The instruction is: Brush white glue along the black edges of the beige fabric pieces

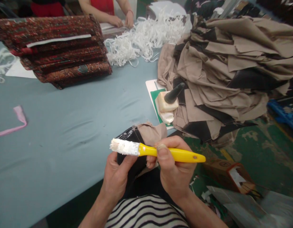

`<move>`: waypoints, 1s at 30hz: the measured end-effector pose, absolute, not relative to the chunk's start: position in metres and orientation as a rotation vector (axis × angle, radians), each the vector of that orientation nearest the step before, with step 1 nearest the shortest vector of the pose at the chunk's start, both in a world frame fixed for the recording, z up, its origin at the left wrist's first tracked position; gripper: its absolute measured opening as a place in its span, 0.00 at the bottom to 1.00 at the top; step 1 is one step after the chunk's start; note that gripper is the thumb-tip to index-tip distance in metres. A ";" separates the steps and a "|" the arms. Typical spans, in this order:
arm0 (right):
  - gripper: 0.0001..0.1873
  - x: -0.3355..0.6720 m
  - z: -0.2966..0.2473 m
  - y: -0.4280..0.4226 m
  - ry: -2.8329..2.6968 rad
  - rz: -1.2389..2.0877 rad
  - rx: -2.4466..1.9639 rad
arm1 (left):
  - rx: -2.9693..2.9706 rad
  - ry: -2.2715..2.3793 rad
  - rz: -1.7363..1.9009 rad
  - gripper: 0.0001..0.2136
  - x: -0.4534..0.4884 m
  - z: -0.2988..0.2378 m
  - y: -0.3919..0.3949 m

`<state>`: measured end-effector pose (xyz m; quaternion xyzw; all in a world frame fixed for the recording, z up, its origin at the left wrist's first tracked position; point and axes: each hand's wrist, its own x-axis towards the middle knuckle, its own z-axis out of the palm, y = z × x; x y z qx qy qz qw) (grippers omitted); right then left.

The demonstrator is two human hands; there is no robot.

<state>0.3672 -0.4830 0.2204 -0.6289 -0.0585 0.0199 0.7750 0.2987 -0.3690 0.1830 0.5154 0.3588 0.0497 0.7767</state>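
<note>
Glue is the worry here: the brush [156,152] carries a thick white load on its bristles, held level above the black and tan fabric piece [141,139], and a slip or a tilt could, I judge, drop paste onto the grey counter [65,126] or onto the striped shirt [148,212] below. The fabric piece hangs partly off the counter's near edge, so a loose hold might let it slide toward the lap.

The right hand [175,171] has its fingers curled tight about the yellow handle, thumb pressed along the top, bristles pointing left. The left hand [117,177] clutches the dark part of the fabric piece from beneath, fingers closed on the cloth, thumb just under the bristles.

Just beyond, a pale glue block [166,106] with a dark cone-shaped tool resting on it sits on a green and white card [152,91], touching the big heap of tan and black cuttings [232,72]. Farther off lie a stack of red patterned cloth [58,50] and a tangle of white strips [146,38], where another person's hands [122,20] work.
</note>
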 end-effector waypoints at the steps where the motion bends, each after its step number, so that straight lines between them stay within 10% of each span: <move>1: 0.11 0.369 0.220 -0.482 -0.111 0.034 -1.377 | 1.082 0.781 0.082 0.17 0.299 0.186 -0.370; 30: 0.08 0.373 0.221 -0.494 -0.155 0.004 -1.507 | 0.982 0.755 0.029 0.18 0.302 0.189 -0.370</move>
